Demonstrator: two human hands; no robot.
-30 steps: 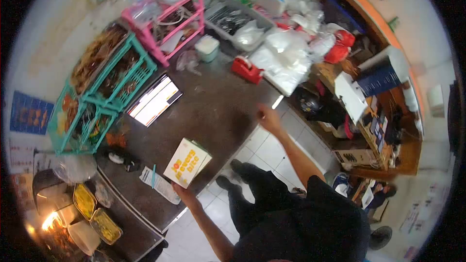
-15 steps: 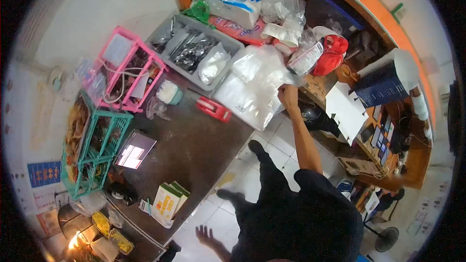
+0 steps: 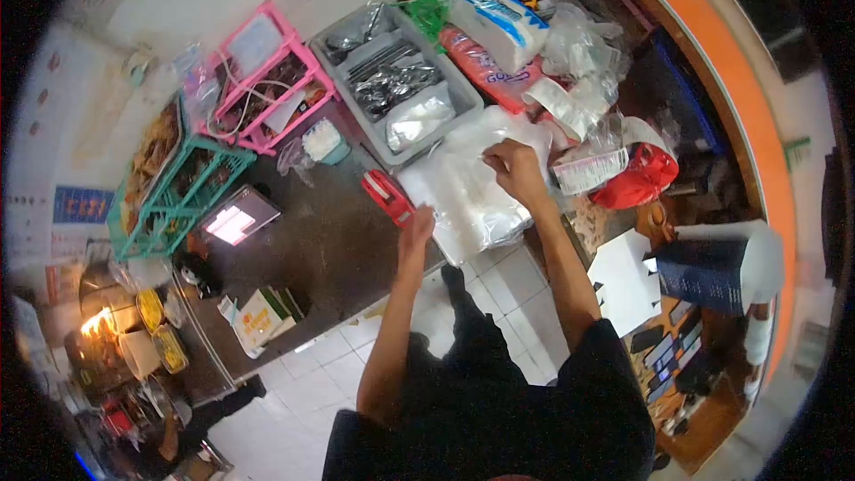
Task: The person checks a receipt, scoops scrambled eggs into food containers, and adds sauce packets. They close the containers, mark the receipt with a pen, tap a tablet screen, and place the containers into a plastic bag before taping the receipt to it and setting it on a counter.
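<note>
A stack of clear plastic bags (image 3: 459, 200) lies at the table's corner, its front edge hanging over. My right hand (image 3: 519, 174) is over the stack, its fingers curled in a pinch on the clear film of a bag. At the stack's left edge is my left hand (image 3: 417, 230), fingers drawn together; what they hold, if anything, is too small to make out. Just beyond my left hand lies a red stapler-like tool (image 3: 387, 197). Behind the stack stands a grey divided tray (image 3: 387, 157) holding black and clear plastic bags.
A pink rack (image 3: 307, 58), a green rack (image 3: 183, 223), a lit screen (image 3: 239, 218) and booklets (image 3: 261, 325) stand on the dark table (image 3: 325, 245). At right are a red bag (image 3: 637, 180) and a white sheet (image 3: 623, 281). Another person's arm (image 3: 169, 436) shows lower left, near a flame (image 3: 96, 325).
My left hand has risen from low beside my body to the left edge of the bags. My right hand has shifted from their right edge onto the stack. The view has turned.
</note>
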